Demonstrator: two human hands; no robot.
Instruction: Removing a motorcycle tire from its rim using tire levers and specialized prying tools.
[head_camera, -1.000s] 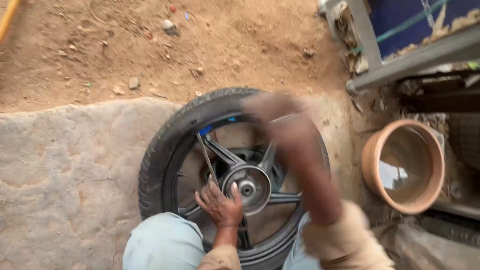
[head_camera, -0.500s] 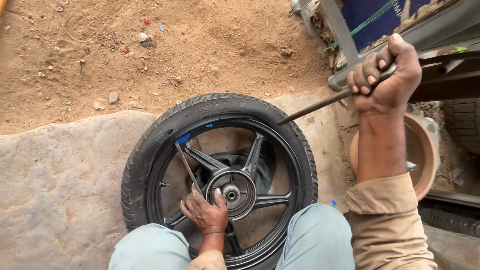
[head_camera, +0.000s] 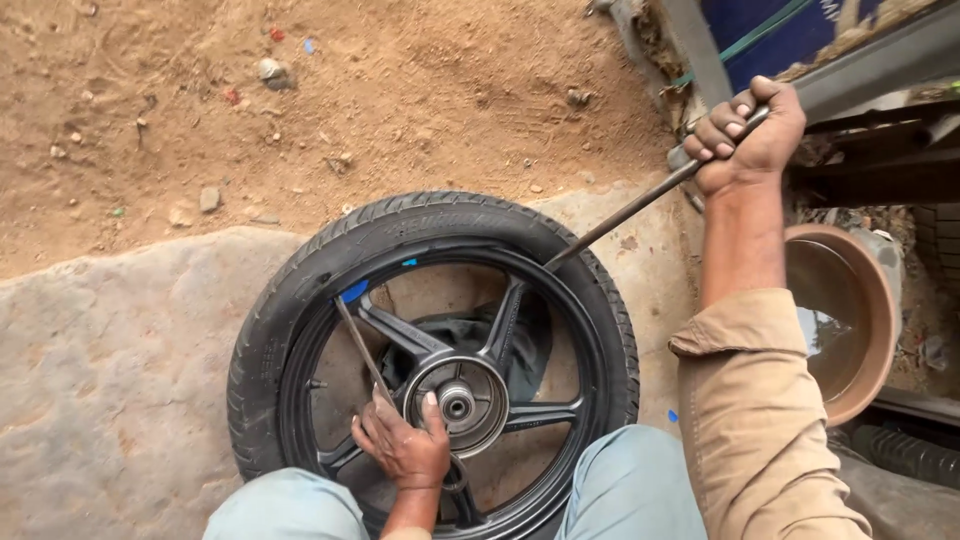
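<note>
A black motorcycle wheel with its tyre lies flat on a stone slab between my knees. My right hand is closed around the top of a long metal lever bar, whose lower tip is wedged at the tyre's upper right edge. My left hand rests beside the silver hub and holds the end of a second thin bar that runs up to the rim's left side. A dark cloth or tube shows through the spokes.
A brown clay bowl holding water sits at the right. Behind it stand a metal frame and blue panel. Sandy ground with small stones lies beyond the grey stone slab.
My right hand swung from over the wheel out to the upper right, gripping the long bar. The view has shifted slightly; my left hand stays by the hub.
</note>
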